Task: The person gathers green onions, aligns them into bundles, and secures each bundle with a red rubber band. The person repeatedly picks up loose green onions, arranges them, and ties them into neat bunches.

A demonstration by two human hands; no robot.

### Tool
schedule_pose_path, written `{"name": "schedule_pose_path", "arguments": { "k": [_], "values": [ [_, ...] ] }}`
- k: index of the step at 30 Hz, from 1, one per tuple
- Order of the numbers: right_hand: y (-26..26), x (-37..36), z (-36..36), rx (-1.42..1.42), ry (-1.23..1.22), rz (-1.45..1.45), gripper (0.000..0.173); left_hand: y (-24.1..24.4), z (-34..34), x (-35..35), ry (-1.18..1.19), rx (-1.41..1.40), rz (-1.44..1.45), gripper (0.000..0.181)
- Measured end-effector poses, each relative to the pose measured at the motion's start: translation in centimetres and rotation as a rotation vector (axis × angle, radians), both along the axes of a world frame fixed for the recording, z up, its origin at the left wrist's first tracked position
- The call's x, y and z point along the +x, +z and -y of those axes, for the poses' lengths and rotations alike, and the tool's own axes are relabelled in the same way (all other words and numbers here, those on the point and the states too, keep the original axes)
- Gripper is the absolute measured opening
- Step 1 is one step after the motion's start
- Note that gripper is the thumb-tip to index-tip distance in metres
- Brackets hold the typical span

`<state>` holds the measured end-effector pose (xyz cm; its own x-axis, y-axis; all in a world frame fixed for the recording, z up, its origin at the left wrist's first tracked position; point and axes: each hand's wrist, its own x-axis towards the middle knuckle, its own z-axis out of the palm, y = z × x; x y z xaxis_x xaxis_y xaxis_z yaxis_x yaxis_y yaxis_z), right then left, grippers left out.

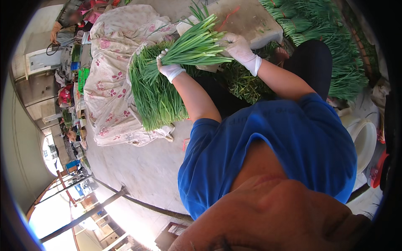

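A loose bunch of long green leaves with pale stem ends, apparently garlic chives (194,45), is raised in front of me. My left hand (168,64), in a white glove, is wrapped around its leafy part from below. At the pale stem ends, the gloved fingers of my right hand (241,48) grip the stems' edge; the fingertips are partly hidden. Beneath my left hand and forearm lies a thick heap of chives (154,103), spread on a floral cloth (106,78). Yellowish-green trimmings (248,83) lie between my legs.
A pale slab (251,18) with a red tie on it stands beyond my hands. Bundled chives (336,56) are stacked at the right. A white bucket (366,144) and a red basin (378,169) are beside me. A green crate (82,80) stands at the left; a person (75,18) is farther off.
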<state>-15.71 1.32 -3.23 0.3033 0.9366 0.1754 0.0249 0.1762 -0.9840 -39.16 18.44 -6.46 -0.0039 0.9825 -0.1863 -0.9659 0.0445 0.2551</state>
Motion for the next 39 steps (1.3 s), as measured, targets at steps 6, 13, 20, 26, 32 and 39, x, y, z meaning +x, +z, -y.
{"name": "schedule_pose_path", "arguments": {
  "k": [6,13,20,26,32,39],
  "values": [
    [-0.2,2.0,1.8,0.158,0.044,-0.101,0.012,-1.4,-0.6,-1.5,0.095,-0.199,-0.041,0.024],
    [-1.1,8.3,4.9,-0.555,0.491,0.658,0.046,-0.3,-0.2,-1.6,0.064,-0.053,0.037,0.022],
    [-2.1,-0.1,0.6,-0.411,0.559,-0.169,0.037,-1.1,-0.6,-1.7,-0.034,0.165,0.083,0.024],
    [-1.0,1.6,2.6,-0.382,0.259,0.258,0.026,0.3,0.7,-1.0,0.028,0.067,0.047,0.020],
    [-1.4,7.6,7.3,-0.656,0.580,0.923,0.036,0.1,-0.5,-3.3,0.148,-0.034,0.096,0.021],
    [0.1,2.2,1.8,-0.293,0.404,-0.101,0.039,-1.8,-0.9,-2.7,0.154,-0.228,0.051,0.018]
  ]
}}
